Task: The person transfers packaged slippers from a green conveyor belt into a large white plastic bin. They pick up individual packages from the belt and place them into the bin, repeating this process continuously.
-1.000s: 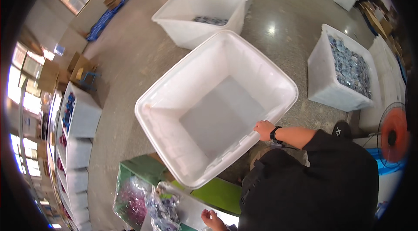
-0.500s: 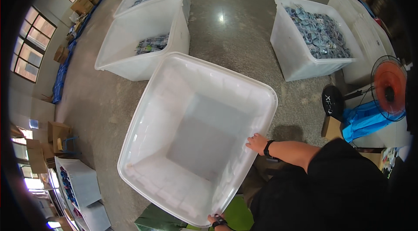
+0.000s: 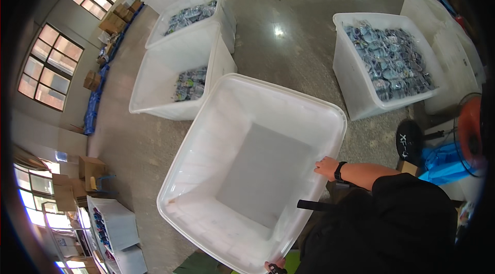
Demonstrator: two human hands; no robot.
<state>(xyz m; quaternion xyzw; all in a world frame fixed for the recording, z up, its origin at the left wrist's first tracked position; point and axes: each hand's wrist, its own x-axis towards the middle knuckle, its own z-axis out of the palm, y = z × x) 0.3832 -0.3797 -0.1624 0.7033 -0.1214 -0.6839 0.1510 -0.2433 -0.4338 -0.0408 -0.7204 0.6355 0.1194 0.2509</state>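
A large white plastic bin (image 3: 263, 171) stands before me, tilted toward my view, its inside bare down to a greyish bottom. My right hand (image 3: 327, 168), with a dark band at the wrist, is closed over the bin's right rim. Lower down, at the near corner of the same rim, my left hand (image 3: 277, 264) holds on; the picture's lower edge cuts it off and part of its fingers is hidden. A dark strap end (image 3: 314, 205) sticks out from my black clothing over the rim between the hands.
Beyond the bin's far left corner stands another white bin (image 3: 154, 85) with some clear-wrapped items, and one more (image 3: 227, 21) behind it. A fuller white bin (image 3: 350, 88) stands right. An orange fan (image 3: 470, 129) and blue bag (image 3: 443, 163) are close right. Cartons (image 3: 64, 191) lie left.
The whole view has shifted, so everything sits lower and further right in the picture. Both hands stay on the bin's rim. The dark strap end has come into sight over it.
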